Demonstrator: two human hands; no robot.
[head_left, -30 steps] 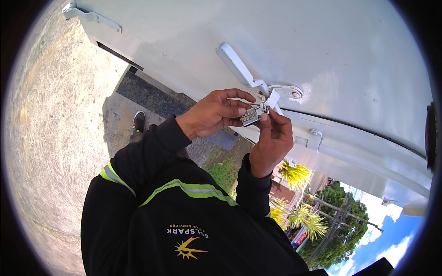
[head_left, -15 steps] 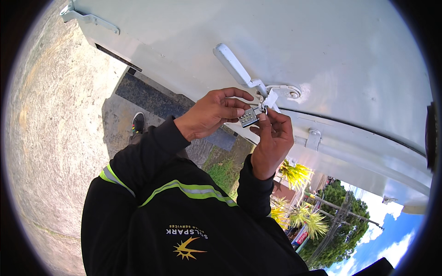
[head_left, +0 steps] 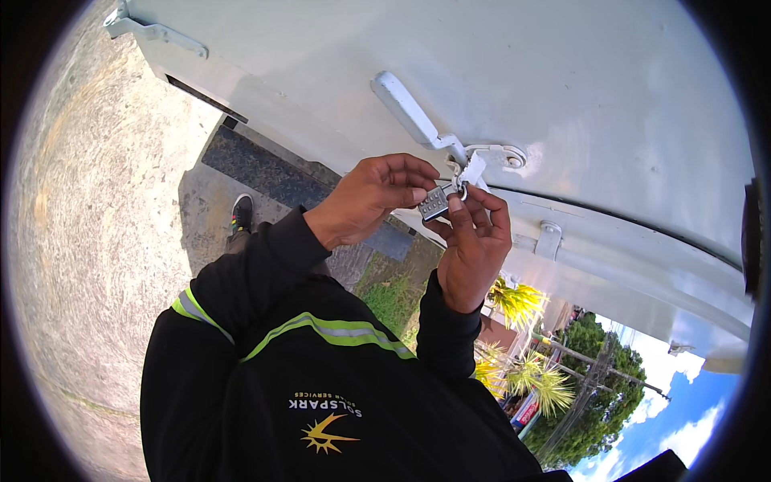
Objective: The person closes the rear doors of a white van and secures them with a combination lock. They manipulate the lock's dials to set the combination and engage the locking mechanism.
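Note:
A silver push-button padlock (head_left: 434, 204) hangs tilted at a white metal hasp (head_left: 473, 170) on a white vehicle's door. My left hand (head_left: 371, 199) pinches the padlock body by its left edge, thumb and fingers closed. My right hand (head_left: 475, 245) has its thumb at the right end of the padlock, by the shackle (head_left: 463, 190), with the index finger curled behind; the fingers partly hide this end. Just above the hands, a long white door handle (head_left: 411, 112) slants up to the left from the hasp. Whether the shackle is fully through the hasp cannot be made out.
The white door panel (head_left: 594, 88) fills the top, with a hinge-like bracket (head_left: 548, 239) at its lower right edge. A dark step plate (head_left: 257, 167) runs below it. Concrete ground (head_left: 104, 241) lies left, with my shoe (head_left: 242, 213). Trees (head_left: 594, 361) stand lower right.
Both hands stay in nearly the same place. The padlock has tilted slightly, and the fingers of my left hand are curled a little more.

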